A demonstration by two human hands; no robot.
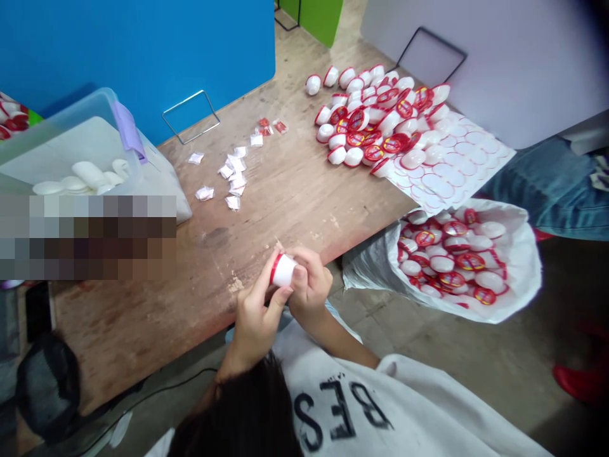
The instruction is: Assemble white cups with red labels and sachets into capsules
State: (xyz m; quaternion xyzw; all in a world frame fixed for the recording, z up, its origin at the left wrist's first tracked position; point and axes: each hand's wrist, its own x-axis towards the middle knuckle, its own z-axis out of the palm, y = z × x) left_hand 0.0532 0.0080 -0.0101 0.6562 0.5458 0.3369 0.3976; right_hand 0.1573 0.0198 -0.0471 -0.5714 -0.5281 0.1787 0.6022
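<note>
A white cup with a red rim (284,270) is held between both my hands at the table's front edge. My left hand (259,304) has its fingers wrapped round the red-rimmed side. My right hand (311,282) presses its thumb and fingers on the white end. Farther back on the wooden table (285,203) lie several small white packets (235,164) and a few red packets (265,126). A large pile of white and red cups (375,117) is at the back right, partly over a sheet of round red-edged labels (457,168).
A clear bin (102,117) with white pieces stands at the left. An open white sack (528,273) of red and white cups is below the table's right edge. Blue (143,57) and grey (495,70) panels stand behind. Another person's jeans (547,190) show at right.
</note>
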